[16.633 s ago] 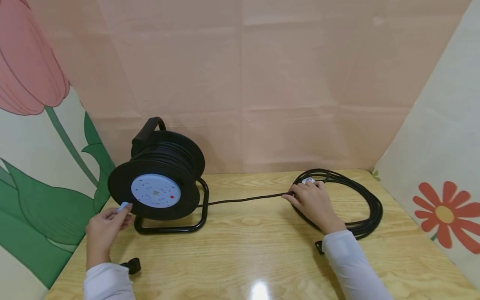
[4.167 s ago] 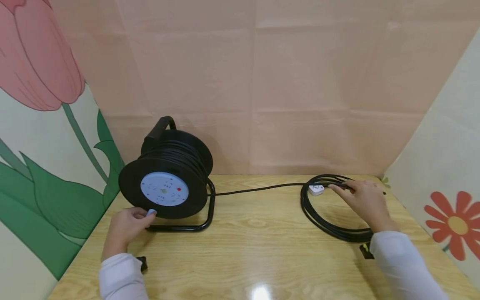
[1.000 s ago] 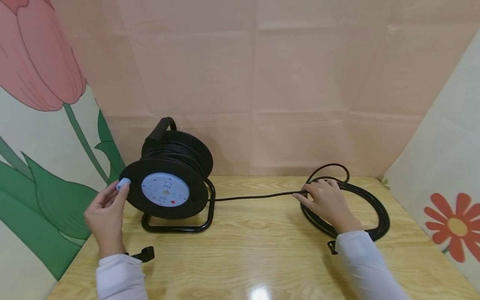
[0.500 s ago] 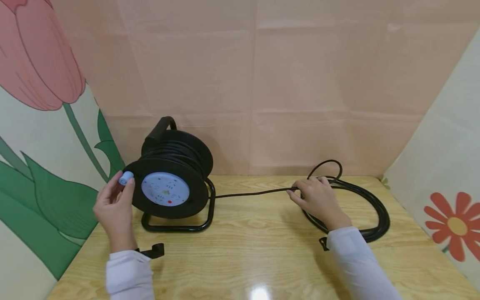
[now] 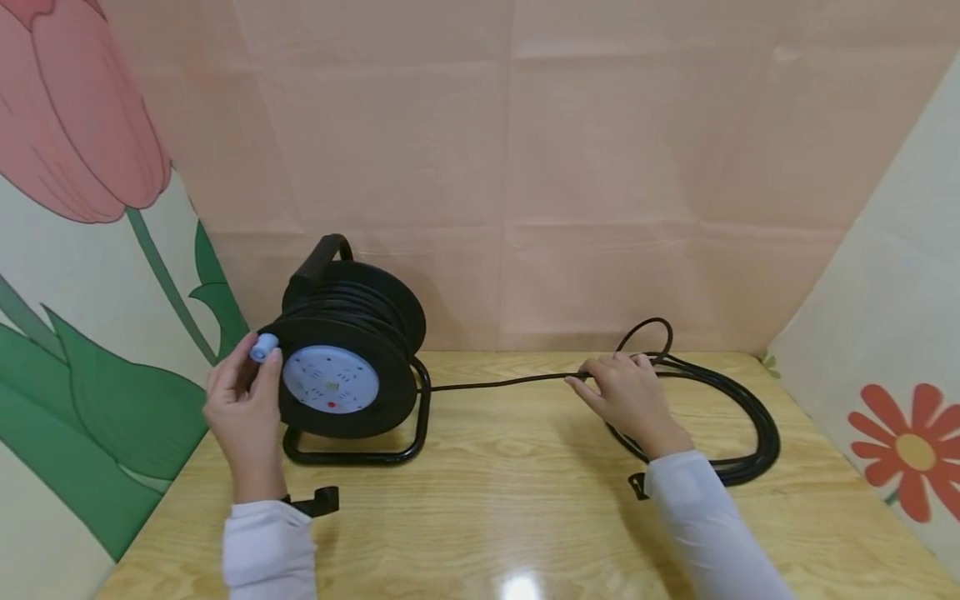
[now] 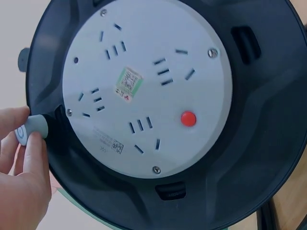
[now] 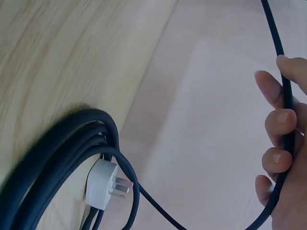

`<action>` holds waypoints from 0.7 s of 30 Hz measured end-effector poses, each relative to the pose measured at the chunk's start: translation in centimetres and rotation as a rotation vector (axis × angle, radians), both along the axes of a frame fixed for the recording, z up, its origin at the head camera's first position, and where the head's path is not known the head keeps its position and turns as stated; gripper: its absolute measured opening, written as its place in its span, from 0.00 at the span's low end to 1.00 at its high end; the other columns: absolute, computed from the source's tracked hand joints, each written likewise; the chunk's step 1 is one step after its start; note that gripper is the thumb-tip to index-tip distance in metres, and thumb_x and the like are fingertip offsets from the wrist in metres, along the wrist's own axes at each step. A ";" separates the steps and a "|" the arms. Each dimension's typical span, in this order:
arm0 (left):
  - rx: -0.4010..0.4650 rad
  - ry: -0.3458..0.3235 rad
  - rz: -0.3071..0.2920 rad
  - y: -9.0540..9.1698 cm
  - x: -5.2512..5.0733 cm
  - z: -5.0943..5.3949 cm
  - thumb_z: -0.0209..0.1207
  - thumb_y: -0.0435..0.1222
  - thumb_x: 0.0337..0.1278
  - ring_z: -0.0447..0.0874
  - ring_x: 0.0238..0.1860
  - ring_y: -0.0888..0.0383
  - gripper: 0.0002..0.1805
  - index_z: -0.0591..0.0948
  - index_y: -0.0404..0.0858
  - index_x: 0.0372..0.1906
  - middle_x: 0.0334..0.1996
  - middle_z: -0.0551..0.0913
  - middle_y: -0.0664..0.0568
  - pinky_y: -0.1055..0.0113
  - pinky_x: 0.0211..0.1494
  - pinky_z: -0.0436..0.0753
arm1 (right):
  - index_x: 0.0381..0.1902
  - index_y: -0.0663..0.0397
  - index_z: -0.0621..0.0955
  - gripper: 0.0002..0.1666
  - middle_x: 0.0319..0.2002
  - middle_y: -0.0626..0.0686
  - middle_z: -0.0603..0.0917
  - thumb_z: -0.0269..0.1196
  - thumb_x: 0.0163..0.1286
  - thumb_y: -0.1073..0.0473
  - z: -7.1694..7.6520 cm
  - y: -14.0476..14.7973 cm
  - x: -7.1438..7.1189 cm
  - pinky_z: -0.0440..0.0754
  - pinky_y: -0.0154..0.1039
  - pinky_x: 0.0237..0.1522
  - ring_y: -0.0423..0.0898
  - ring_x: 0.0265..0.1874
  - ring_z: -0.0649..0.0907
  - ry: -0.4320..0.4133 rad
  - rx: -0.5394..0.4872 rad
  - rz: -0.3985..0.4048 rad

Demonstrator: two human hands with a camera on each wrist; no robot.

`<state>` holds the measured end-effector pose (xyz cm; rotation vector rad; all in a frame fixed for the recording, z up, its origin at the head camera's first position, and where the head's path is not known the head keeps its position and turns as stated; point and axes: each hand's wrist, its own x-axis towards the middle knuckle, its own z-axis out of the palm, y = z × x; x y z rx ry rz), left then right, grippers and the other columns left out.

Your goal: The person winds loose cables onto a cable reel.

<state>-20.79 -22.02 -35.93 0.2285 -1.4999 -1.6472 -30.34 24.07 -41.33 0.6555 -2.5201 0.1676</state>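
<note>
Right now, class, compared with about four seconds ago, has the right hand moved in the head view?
Yes. Judged against the black reel stand, the right hand has moved left, closer to the stand.

Long white sleeves (image 5: 270, 546), black wrist fittings (image 5: 324, 502)

Left hand (image 5: 251, 408) pinches blue knob (image 5: 265, 347); cable reel (image 5: 337, 367) just right of that hand. Right hand (image 5: 630, 400) grips black cable (image 5: 495, 385). From here, looped coil (image 5: 763, 429) lies to its right.

The plastic reel (image 5: 341, 333) looks matt, the wood-grain tabletop (image 5: 487, 467) glossy.
</note>
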 end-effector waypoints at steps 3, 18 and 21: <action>0.003 -0.001 -0.006 0.3 0.0 0.2 0.69 0.35 0.60 0.77 0.54 0.56 0.20 0.85 0.41 0.57 0.49 0.75 0.52 0.76 0.58 0.77 | 0.37 0.47 0.87 0.14 0.22 0.41 0.80 0.66 0.69 0.44 0.0 -0.3 0.1 0.70 0.50 0.38 0.44 0.23 0.75 0.015 -0.007 0.028; -0.158 0.013 -0.004 2.7 0.1 0.8 0.65 0.34 0.64 0.78 0.55 0.59 0.19 0.83 0.42 0.60 0.49 0.73 0.59 0.70 0.62 0.76 | 0.33 0.41 0.87 0.14 0.18 0.37 0.74 0.65 0.67 0.41 0.0 -1.7 -0.1 0.65 0.44 0.34 0.40 0.19 0.70 -0.009 -0.090 0.009; -0.177 0.042 -0.018 3.2 0.1 0.9 0.66 0.33 0.63 0.80 0.53 0.59 0.18 0.84 0.40 0.58 0.47 0.73 0.58 0.72 0.59 0.77 | 0.34 0.42 0.87 0.11 0.16 0.36 0.69 0.66 0.67 0.44 0.1 -2.1 0.0 0.61 0.41 0.31 0.39 0.16 0.67 -0.014 -0.093 0.028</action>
